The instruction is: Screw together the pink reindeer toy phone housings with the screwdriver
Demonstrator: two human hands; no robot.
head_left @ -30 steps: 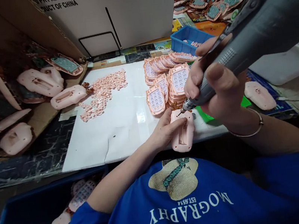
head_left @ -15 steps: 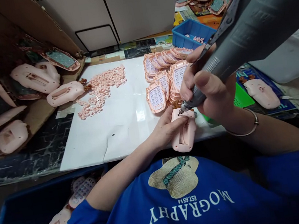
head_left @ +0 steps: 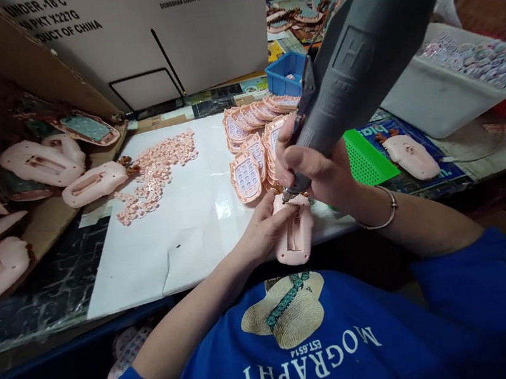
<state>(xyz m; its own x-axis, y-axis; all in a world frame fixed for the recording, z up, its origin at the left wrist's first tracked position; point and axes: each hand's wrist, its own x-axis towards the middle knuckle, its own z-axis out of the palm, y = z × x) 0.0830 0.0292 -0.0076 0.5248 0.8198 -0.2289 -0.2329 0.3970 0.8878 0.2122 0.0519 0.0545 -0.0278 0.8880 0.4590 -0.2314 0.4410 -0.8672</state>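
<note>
You are pinning the shell (head_left: 295, 234) flat at the near edge of the white sheet (head_left: 182, 226) with your left hand (head_left: 264, 229), fingers pressed on its left side. Your right hand (head_left: 311, 167) is gripping the driver (head_left: 348, 65), tip touching the shell's top end. I judge you should be keeping the bit square and the shell from twisting. Against the earlier frame, the driver is standing steeper.

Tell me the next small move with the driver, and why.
Probably press the driver straight down and run it: its tip sits at the top end of the pink shell, which the left hand pins at the table edge while the right hand grips the driver.
</note>
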